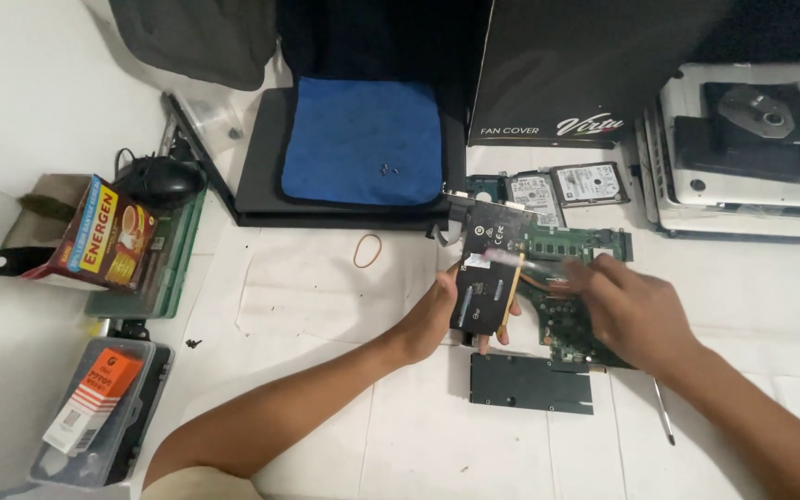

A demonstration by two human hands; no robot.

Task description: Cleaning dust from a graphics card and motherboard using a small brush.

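Head view: left hand (432,315) fingers clasp black card (485,278); right hand (631,310) grips brush (522,266).

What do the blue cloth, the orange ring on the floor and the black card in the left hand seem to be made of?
Blue cloth: soft, fuzzy fabric, probably microfibre; matte nap.
Orange ring: likely a rubber band; thin, limp loop.
Black card, held by the left hand: seemingly a circuit board with a matte black cover, perhaps plastic or metal; copper-coloured edge.

Right hand (627,310) blurred at the fingers, thin tool (534,266) in its grip too smeared to tell, green board (574,326) partly hidden under that hand, grey bag (198,37) cut off by far edge
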